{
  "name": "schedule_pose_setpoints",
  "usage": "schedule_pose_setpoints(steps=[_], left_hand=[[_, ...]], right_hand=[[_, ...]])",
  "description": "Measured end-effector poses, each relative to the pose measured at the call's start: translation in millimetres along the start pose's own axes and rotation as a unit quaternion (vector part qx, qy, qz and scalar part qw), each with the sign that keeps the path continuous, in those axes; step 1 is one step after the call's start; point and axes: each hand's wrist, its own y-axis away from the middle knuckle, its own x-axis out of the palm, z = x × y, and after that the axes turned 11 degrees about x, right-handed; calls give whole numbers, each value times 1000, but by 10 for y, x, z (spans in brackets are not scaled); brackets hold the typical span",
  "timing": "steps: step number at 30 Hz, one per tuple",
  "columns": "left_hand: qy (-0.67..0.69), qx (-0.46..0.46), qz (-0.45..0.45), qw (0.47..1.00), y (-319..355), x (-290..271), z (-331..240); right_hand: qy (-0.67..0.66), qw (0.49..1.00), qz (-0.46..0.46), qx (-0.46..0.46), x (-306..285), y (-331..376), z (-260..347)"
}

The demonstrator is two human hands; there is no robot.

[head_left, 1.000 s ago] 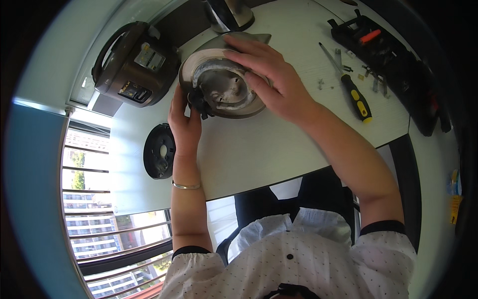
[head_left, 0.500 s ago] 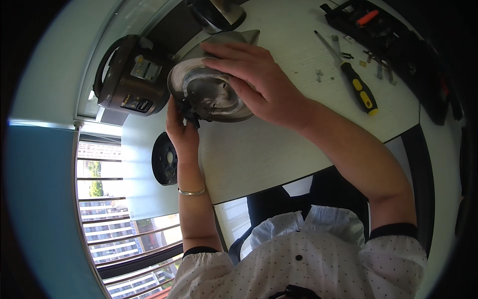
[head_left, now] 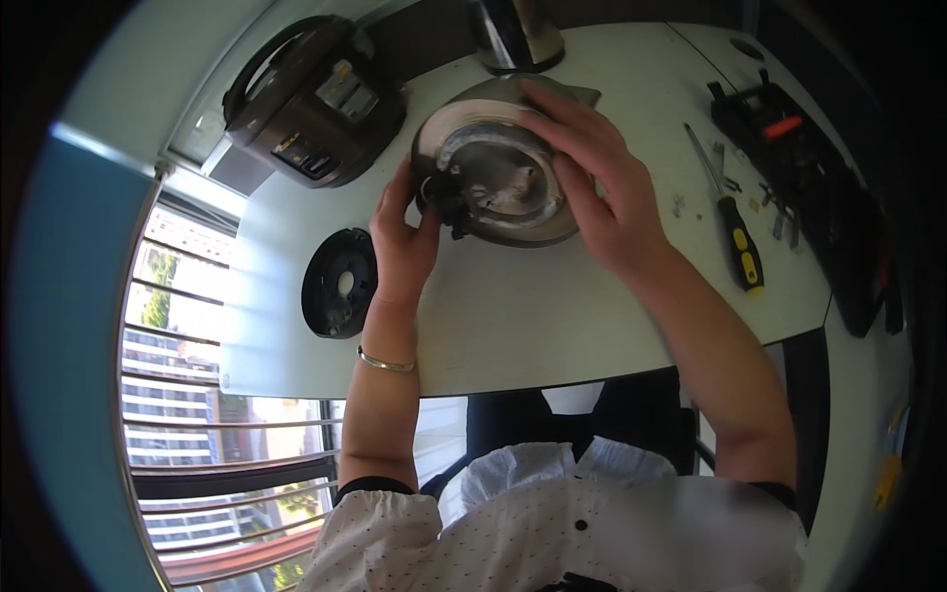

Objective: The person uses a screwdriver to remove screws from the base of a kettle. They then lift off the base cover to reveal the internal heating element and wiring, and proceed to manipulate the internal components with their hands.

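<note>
A metal electric kettle body (head_left: 577, 222) is tipped with its bare underside facing me, showing a ring-shaped heating element (head_left: 541, 212). Its spout points to the far right. My left hand (head_left: 402, 232) grips the kettle's left edge, thumb beside a black switch part (head_left: 449, 197) fixed to the underside. On the other side my right hand (head_left: 607, 187) lies around the kettle wall, fingers stretched over its far side and thumb near the rim. Left of my left wrist, a round black plastic base cover (head_left: 321, 281) lies on the table.
A brown rice cooker (head_left: 316, 104) stands at the far left, and another kettle (head_left: 515, 39) at the back. To the right are a yellow-and-black screwdriver (head_left: 738, 242), several small metal bits (head_left: 779, 212) and a black tool case (head_left: 814, 168). The white table (head_left: 552, 326) ends near my body.
The whole view has shifted and turned, so the kettle and table things sit elsewhere in the picture. Both hands keep hold of the kettle, which stays underside toward me.
</note>
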Motion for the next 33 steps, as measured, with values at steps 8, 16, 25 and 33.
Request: schedule_pose_setpoints(steps=[8, 16, 25, 33], left_hand=[[-10, 11, -11, 1000, -44, -7, -112], [-4, 18, -16, 1000, -84, -45, -266], [-1, 19, -10, 1000, -68, -17, -319], [-1, 45, -35, 998, -40, 51, -316]], right_hand=[[-29, 998, 35, 39, -49, -37, 58], [-94, 989, 56, 99, -74, -30, 54], [-87, 990, 15, 109, -92, -42, -19], [-102, 983, -15, 151, -155, -31, -119]])
